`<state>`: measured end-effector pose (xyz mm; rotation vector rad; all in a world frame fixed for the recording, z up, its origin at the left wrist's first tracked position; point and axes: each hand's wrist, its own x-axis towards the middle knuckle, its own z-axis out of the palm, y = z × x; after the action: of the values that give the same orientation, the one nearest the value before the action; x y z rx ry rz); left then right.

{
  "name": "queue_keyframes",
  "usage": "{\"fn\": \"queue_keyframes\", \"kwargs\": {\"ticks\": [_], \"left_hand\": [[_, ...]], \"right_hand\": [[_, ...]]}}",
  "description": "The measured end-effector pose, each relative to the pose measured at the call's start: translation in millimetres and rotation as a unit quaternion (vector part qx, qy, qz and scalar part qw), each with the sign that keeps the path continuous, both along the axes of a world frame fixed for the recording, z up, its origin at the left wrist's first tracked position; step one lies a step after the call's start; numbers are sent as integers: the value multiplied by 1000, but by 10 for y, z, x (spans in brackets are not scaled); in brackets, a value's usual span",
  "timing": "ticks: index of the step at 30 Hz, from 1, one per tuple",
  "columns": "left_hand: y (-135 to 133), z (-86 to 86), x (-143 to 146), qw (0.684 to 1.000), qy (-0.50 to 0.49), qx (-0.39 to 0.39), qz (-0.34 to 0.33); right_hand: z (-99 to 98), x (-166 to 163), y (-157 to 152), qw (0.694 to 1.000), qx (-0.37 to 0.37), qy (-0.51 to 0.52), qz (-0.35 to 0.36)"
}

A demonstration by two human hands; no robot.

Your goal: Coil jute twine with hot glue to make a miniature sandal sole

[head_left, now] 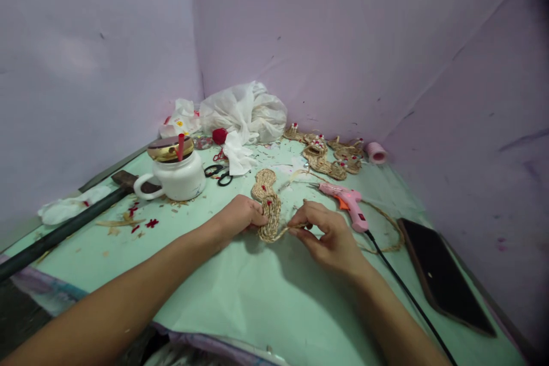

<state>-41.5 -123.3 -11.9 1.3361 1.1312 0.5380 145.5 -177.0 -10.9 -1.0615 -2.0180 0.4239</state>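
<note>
A wavy strip of coiled braided twine (pixel 269 220) with small red spots rests near the middle of the table. My left hand (pixel 245 214) pinches its left edge between thumb and fingers. Loose braided cord (pixel 281 233) runs from the strip's near end to my right hand (pixel 326 234), whose thumb and forefinger are closed on it. More of that cord loops on the table beyond my right hand. Just past this hand lies a pink glue gun (pixel 343 197) with an orange trigger, its nozzle pointing left and its black cable running toward me.
A white mug (pixel 178 177) with a gold lid, a hammer (pixel 124 180) and black-handled scissors (pixel 221 173) are at left. White plastic bags (pixel 244 108) and several finished twine pieces (pixel 319 154) sit against the wall. A phone (pixel 444 274) lies at right.
</note>
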Motion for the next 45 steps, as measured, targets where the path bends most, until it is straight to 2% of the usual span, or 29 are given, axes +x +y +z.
{"fn": "queue_keyframes", "kwargs": {"ticks": [7,11,14,18,26,31,38,45], "left_hand": [[-9,74,16,997,50,19,-46],[-3,43,1,989,110,65,-76],[-14,-4,-12,972,172,137,-84],[-42,-20,-5,940,251,226,-47],[-90,32,-35,899,313,301,-52],[-108,-8,-22,884,334,316,-89],[-105,-11,-3,876,352,316,-95],[-93,3,5,874,358,311,-102]], "right_hand": [[-103,-69,13,999,2,14,-41],[-178,-105,6,996,-26,12,-79],[-253,-134,0,995,-54,-7,-87],[-322,-167,-1,993,-85,-32,-80],[-361,-189,-28,989,-99,-51,-98],[-290,-150,-44,988,-97,-89,-74],[-126,29,-25,977,-77,-196,-42],[-188,112,56,972,-38,-230,-20]]}}
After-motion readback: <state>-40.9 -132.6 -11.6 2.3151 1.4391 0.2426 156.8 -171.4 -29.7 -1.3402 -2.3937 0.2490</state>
